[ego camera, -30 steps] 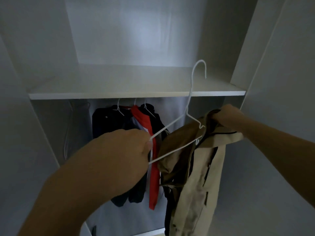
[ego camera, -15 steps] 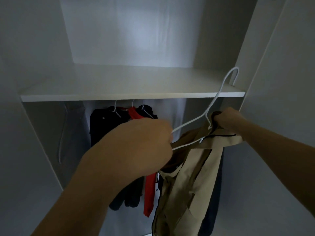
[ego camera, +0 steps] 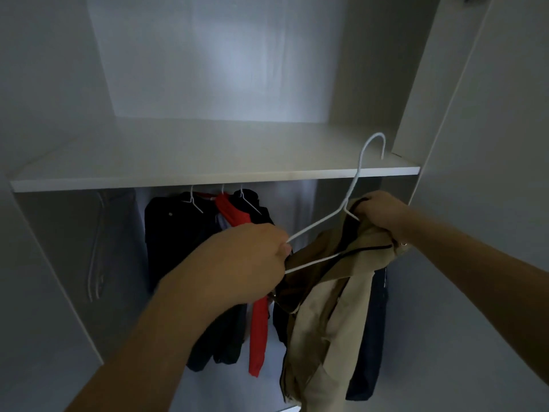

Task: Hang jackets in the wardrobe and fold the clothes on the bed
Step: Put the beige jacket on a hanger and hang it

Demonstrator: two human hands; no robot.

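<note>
White wardrobe (ego camera: pixel 463 84) panels and a white shelf (ego camera: pixel 208 173) fill our view; we can read no writing or labels anywhere. Our left hand (ego camera: pixel 246 260) has its fingers curled round one end of a white wire hanger (ego camera: pixel 320 226). The hanger's long axis slopes up to the right, and its hook rises over the shelf edge. Our right hand (ego camera: pixel 383 211) grips the beige jacket (ego camera: pixel 332 307) near the hanger's neck; the jacket droops below. Dark jackets (ego camera: pixel 175 233) and a red garment (ego camera: pixel 258 328) hang under the shelf.

Beige jacket (ego camera: pixel 323 307) bunched, hanging from tilted white wire hanger (ego camera: pixel 353 188), before the open wardrobe (ego camera: pixel 208 173)
</note>
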